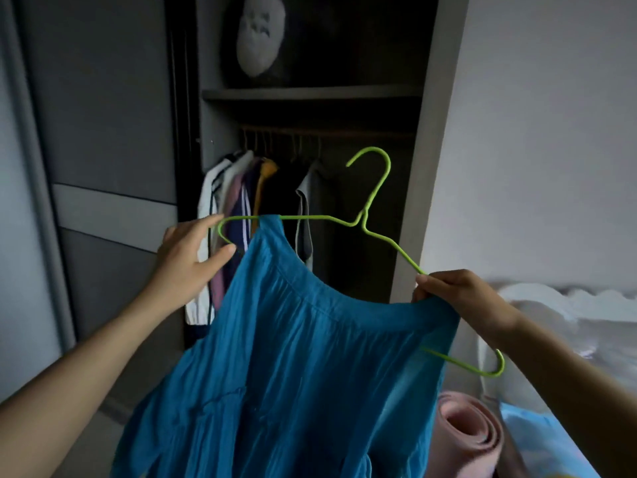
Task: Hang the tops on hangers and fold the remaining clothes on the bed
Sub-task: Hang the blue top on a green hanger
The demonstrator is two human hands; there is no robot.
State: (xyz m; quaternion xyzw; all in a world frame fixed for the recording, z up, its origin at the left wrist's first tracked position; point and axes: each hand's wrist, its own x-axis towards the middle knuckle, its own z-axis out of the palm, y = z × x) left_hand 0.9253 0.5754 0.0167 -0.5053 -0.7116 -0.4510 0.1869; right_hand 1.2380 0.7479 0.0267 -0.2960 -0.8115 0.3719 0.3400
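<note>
In my head view, my right hand (pixel 458 298) pinches the right arm of the green hanger (pixel 382 188) together with the neckline of the blue top (pixel 310 357). My left hand (pixel 188 260) is spread open, forefinger and thumb at the hanger's left end. The top's left shoulder is looped over the hanger's left arm; the rest hangs down near me. Far behind stands the open wardrobe (pixel 310 94) with hung clothes (pixel 241 188). The bed (pixel 586 322) lies right, with a rolled pink mat (pixel 468 432) near it.
</note>
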